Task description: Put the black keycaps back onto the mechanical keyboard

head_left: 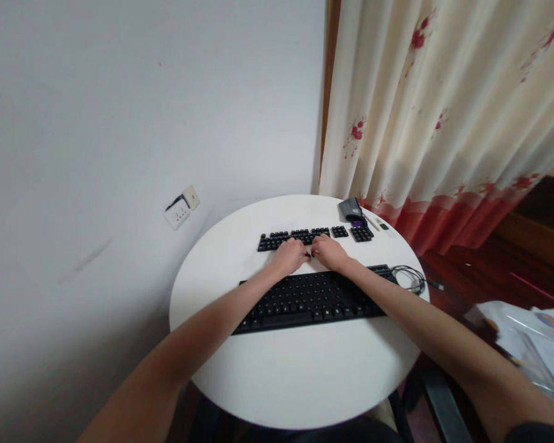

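Note:
A black keyboard [300, 295] with many of its keycaps off lies across the white round table, under my forearms. Behind it, loose black keycaps [272, 241] stand in rows and blocks. My left hand [290, 255] is closed in a pinch between the keyboard and these rows, with a small black keycap [308, 255] at its fingertips. Close beside it on the right, my right hand [329, 251] is also pinched, its fingertips almost meeting the left ones. A dark bit shows there, too small to make out. Both hands partly hide the rows.
At the table's back right sit a dark grey pouch [351, 209], a pale pen-like stick [372, 221] and a small dark item [384, 226]. A coiled USB cable [413, 280] overhangs the right edge. Left is a wall with a socket [177, 213]; papers [530, 332] lie lower right.

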`<action>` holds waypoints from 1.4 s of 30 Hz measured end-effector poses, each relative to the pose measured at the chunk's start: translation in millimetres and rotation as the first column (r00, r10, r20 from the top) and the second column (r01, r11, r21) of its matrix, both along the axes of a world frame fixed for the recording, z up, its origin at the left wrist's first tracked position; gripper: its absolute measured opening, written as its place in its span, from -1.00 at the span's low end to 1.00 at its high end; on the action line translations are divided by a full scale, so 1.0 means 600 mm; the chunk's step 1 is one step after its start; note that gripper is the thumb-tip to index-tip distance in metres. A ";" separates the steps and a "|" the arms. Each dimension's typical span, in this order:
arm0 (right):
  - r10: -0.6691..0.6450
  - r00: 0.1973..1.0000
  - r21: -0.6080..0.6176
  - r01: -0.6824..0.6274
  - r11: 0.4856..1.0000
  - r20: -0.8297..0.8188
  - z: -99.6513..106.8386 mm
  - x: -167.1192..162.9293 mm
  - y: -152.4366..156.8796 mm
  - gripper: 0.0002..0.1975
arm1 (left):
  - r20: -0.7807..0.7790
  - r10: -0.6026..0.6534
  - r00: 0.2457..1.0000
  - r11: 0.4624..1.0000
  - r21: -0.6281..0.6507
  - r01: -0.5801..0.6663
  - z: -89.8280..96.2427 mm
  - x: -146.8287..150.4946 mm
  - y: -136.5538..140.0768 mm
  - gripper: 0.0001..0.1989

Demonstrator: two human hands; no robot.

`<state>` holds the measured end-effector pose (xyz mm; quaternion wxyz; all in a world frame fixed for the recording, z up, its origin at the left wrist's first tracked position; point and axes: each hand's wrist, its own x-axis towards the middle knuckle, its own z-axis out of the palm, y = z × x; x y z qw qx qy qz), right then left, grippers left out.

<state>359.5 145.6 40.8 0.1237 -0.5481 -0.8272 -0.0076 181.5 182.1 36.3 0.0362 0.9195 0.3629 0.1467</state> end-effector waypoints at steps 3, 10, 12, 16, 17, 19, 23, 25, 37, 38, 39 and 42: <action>-0.027 0.999 -0.019 0.026 0.999 -0.028 -0.007 -0.001 0.002 -0.81 | 0.037 -0.009 0.999 0.999 -0.050 0.011 -0.006 0.001 -0.007 -0.82; -0.092 0.986 -0.013 0.091 0.996 -0.139 0.010 0.008 -0.028 -0.87 | 0.188 0.022 0.982 0.982 -0.191 0.014 -0.004 0.003 -0.010 -0.88; -0.101 0.971 -0.002 0.103 0.995 -0.215 0.017 0.012 -0.053 -0.88 | 0.237 0.037 0.971 0.971 -0.237 0.021 0.001 -0.005 -0.019 -0.89; -0.069 0.887 -0.011 0.072 0.997 -0.457 0.023 0.017 -0.116 -0.93 | 0.314 0.055 0.948 0.950 -0.309 0.047 0.016 -0.033 -0.057 -0.87; -0.062 0.867 -0.014 0.063 0.998 -0.494 0.023 0.016 -0.131 -0.94 | 0.337 0.066 0.939 0.942 -0.331 0.053 0.020 -0.041 -0.069 -0.87; -0.064 0.830 -0.019 0.065 0.998 -0.554 0.020 0.013 -0.160 -0.95 | 0.397 0.109 0.911 0.914 -0.399 0.065 0.029 -0.053 -0.095 -0.83; -0.068 0.764 -0.042 0.054 0.998 -0.641 0.010 -0.001 -0.205 -0.96 | 0.493 0.125 0.861 0.867 -0.477 0.147 0.038 -0.068 -0.152 -0.82; -0.051 0.742 -0.045 0.028 0.999 -0.668 0.004 -0.010 -0.221 -0.96 | 0.526 0.086 0.846 0.860 -0.467 0.204 0.035 -0.071 -0.179 -0.83; 0.056 0.770 -0.033 -0.100 0.994 -0.635 -0.018 -0.023 -0.248 -0.93 | 0.487 -0.038 0.873 0.924 -0.315 0.216 0.004 -0.066 -0.225 -0.85; 0.068 0.771 -0.025 -0.108 0.994 -0.633 -0.018 -0.022 -0.249 -0.93 | 0.488 -0.048 0.871 0.924 -0.310 0.225 0.003 -0.066 -0.226 -0.85; 0.083 0.770 -0.015 -0.118 0.993 -0.632 -0.018 -0.021 -0.249 -0.92 | 0.491 -0.058 0.869 0.924 -0.304 0.233 0.002 -0.066 -0.227 -0.84; 0.124 0.770 0.018 -0.145 0.989 -0.626 -0.018 -0.021 -0.249 -0.91 | 0.499 -0.075 0.864 0.925 -0.289 0.247 0.001 -0.065 -0.228 -0.84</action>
